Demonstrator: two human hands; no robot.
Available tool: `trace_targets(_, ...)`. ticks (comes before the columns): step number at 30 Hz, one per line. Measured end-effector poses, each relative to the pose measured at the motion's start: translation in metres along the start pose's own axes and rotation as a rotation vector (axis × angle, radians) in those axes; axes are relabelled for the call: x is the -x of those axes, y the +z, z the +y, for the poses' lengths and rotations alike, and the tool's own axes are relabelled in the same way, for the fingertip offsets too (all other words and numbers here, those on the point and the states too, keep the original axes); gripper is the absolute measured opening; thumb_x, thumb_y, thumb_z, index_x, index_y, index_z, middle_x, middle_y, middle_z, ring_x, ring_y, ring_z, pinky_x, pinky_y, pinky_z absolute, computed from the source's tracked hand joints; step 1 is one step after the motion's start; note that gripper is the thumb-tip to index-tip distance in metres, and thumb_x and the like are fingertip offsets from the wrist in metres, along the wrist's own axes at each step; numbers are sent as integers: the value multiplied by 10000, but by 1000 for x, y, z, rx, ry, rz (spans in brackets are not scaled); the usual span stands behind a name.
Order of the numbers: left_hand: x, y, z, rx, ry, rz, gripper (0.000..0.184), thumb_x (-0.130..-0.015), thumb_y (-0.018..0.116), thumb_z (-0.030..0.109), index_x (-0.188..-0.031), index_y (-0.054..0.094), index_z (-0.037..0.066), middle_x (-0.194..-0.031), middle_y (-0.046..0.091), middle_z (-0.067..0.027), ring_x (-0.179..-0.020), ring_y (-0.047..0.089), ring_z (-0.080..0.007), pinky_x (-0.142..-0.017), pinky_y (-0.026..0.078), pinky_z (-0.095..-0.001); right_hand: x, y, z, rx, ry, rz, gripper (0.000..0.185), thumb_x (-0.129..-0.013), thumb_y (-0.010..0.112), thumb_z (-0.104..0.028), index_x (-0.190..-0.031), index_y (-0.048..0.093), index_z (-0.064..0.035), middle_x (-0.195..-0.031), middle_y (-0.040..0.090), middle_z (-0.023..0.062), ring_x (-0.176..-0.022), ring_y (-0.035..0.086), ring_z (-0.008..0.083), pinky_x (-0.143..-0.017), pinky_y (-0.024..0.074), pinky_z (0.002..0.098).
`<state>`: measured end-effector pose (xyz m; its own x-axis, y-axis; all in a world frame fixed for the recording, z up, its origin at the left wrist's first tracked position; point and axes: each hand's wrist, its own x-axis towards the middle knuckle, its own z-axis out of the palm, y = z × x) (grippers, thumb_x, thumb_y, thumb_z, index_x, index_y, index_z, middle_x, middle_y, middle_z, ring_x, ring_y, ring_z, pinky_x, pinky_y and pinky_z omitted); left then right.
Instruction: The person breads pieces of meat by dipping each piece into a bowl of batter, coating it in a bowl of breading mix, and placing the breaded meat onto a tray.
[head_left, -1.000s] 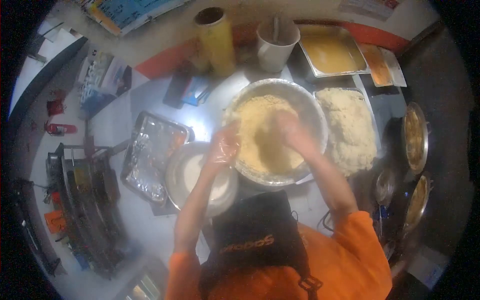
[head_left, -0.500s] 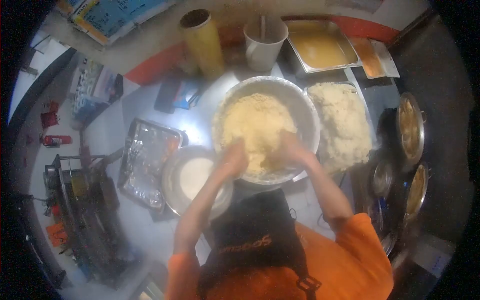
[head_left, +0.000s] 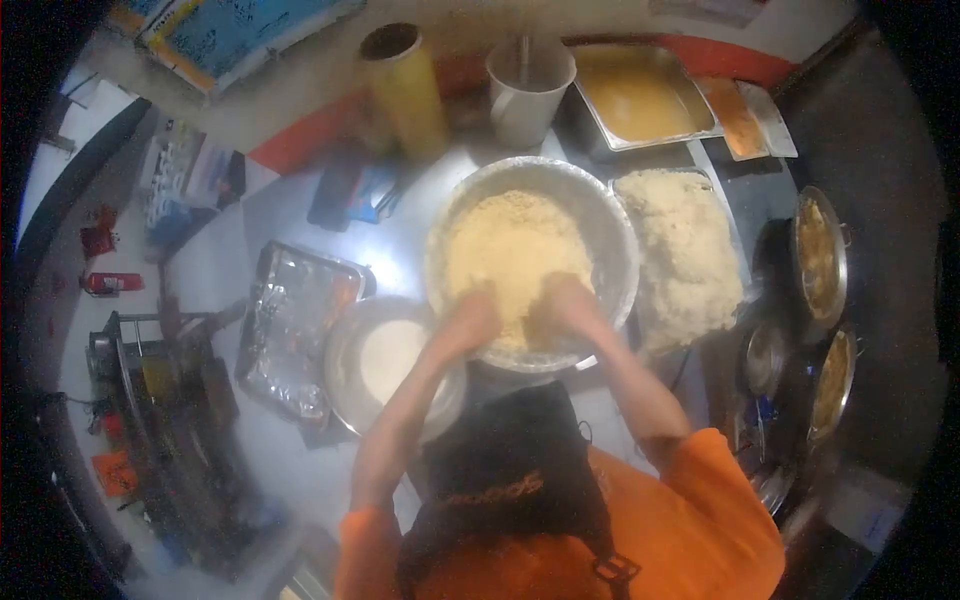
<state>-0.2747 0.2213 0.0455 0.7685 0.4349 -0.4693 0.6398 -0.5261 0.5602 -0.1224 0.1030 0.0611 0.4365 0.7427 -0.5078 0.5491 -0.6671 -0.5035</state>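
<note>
A large round metal bowl holds a pale yellow, crumbly flour-like mixture. Both of my hands reach into it at the near side. My left hand is at the left of the mixture, its fingers buried or blurred. Close by on the right, my right hand presses into the same mixture, and its fingertips are hidden too. Beside my left forearm stands a smaller metal bowl with white powder or liquid in it; I cannot tell which.
Right of the large bowl, a tray is heaped with pale crumbly mixture. A foil-covered tray lies at left. Behind stand a yellow cylinder, a white pitcher and a metal pan of yellow liquid. Round pans line the right.
My right hand has shifted slightly left and toward me, closer to my left hand. My left hand stays at nearly the same spot in the mixture.
</note>
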Motion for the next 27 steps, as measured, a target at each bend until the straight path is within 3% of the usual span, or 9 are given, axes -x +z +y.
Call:
trace_targets(2, 0, -1, 0, -7, -13, 3, 325, -806, 532, 90, -1103, 563, -40, -977, 634, -315, -948, 630, -456, -851, 485, -520, 10, -26, -30, 26, 68, -105, 341, -801, 652, -118, -1082, 633, 74, -1086, 649, 295, -1000, 672, 383, -861, 540, 425)
trace_targets(4, 5, 3, 6, 47, -10, 212, 353, -870, 476, 71, -1172, 591, -71, -1136, 632, -305, -1086, 611, -432, -950, 472, -468, 1, 3, -9, 188, -411, 156, 465, -838, 557, -55, -1281, 524, 86, -1283, 555, 318, -1183, 591, 372, -1003, 477, 416)
trace_targets(6, 8, 13, 3, 192, 16, 138, 445, -850, 501, 75, -1274, 532, -58, -1106, 637, -302, -1063, 614, -434, -935, 479, -480, -17, 38, -8, 1144, -430, 194, 583, -854, 491, -1, -1422, 382, 72, -1422, 431, 332, -1313, 480, 378, -1114, 381, 401)
trace_targets(9, 7, 11, 18, 92, 73, 32, 556, -824, 528, 70, -1365, 483, -50, -1093, 644, -292, -1063, 613, -426, -950, 476, -478, -29, 31, 11, 566, -649, 315, 583, -864, 460, 19, -1439, 380, 70, -1463, 420, 286, -1352, 443, 361, -1151, 340, 384)
trace_targets(15, 0, 19, 11, -394, 204, -168, 413, -901, 460, 74, -1294, 529, -32, -1079, 651, -283, -1030, 621, -443, -934, 460, -516, -112, -11, 53, 110, -329, -70, 448, -922, 530, -154, -1350, 537, -22, -1232, 629, 239, -1076, 640, 363, -960, 499, 452)
trace_targets(19, 21, 13, -7, -148, 191, 189, 491, -810, 529, 72, -1288, 533, -40, -989, 658, -287, -938, 660, -416, -888, 500, -483, -75, -24, 14, 114, 40, -253, 544, -938, 546, -517, -1087, 647, -4, -975, 682, 158, -760, 651, 274, -746, 524, 397)
trace_targets(21, 42, -34, 18, -68, 189, 102, 560, -834, 543, 103, -1374, 480, -31, -1027, 652, -292, -949, 662, -415, -883, 504, -467, -75, -10, 12, 37, 113, -228, 721, -872, 555, -657, -1142, 644, 6, -1034, 668, 203, -916, 643, 307, -843, 504, 400)
trace_targets(25, 59, -40, -19, -134, 443, 306, 602, -865, 557, 143, -1439, 442, 1, -1205, 622, -290, -1098, 634, -381, -952, 479, -408, -48, -9, 15, -222, -33, -31, 624, -887, 639, -543, -1119, 635, 36, -1081, 658, 239, -994, 632, 292, -851, 507, 384)
trace_targets(27, 78, -57, -15, 37, 241, 244, 603, -891, 546, 166, -1462, 427, 14, -1287, 618, -236, -1171, 613, -327, -985, 454, -399, -42, -3, 24, -478, -138, 145, 566, -893, 685, -462, -1073, 643, 73, -1116, 654, 249, -983, 646, 267, -789, 541, 367)
